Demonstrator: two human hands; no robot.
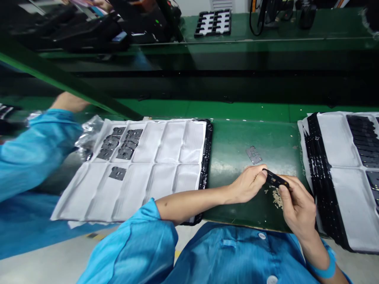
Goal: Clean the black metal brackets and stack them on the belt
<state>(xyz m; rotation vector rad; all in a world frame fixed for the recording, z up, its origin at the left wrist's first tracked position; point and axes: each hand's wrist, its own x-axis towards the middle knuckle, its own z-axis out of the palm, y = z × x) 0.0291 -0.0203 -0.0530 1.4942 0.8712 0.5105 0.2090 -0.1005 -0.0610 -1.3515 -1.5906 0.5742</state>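
Head camera shows me the left hand (247,183) pinching one end of a slim black part (275,179), the right hand (298,207) gripping the other; its long axis bridges them, neither hand nearer. It looks dark and narrow, perhaps with small cut-outs. Small pale bits (277,198) lie beside the right thumb, a grey plate (254,154) just beyond the left hand.

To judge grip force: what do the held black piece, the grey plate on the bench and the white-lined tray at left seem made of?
Black piece: probably smooth plastic, given its dark, faintly shiny surface.
Grey plate: perhaps thin metal; flat, dull sheen, cut-outs.
White-lined tray: likely black plastic, its edge glinting; lining matte, perhaps fabric.
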